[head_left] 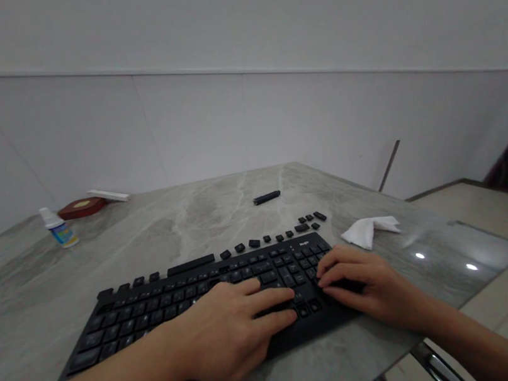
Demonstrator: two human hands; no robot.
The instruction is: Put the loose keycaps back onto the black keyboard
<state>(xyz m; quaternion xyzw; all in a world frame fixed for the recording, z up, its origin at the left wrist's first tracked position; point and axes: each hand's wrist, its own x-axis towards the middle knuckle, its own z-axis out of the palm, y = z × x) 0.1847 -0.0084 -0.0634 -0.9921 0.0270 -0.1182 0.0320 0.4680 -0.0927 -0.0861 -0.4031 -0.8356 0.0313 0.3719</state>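
Observation:
A black keyboard (156, 300) lies at a slant on the grey marbled tabletop, some arrow-area spots showing bare sockets. Across its middle rests my left hand (236, 327), fingers stretched toward the arrow-key area and nothing visible in them. My right hand (363, 282) is at the keyboard's right end, its fingers bent and apart from the thumb, the tips touching the number keys. Loose black keycaps (254, 243) lie in a row along the keyboard's far edge, with a small cluster (310, 217) at the right end. A long keycap (191, 265), like a space bar, sits in that row.
Behind the keyboard lies a short black tool (267, 197). A crumpled white cloth (369, 230) is beyond my right hand. At the far left stand a spray bottle (62, 229), a dark red box (82, 208) and a white strip (109, 195). The table's right edge drops to a tiled floor.

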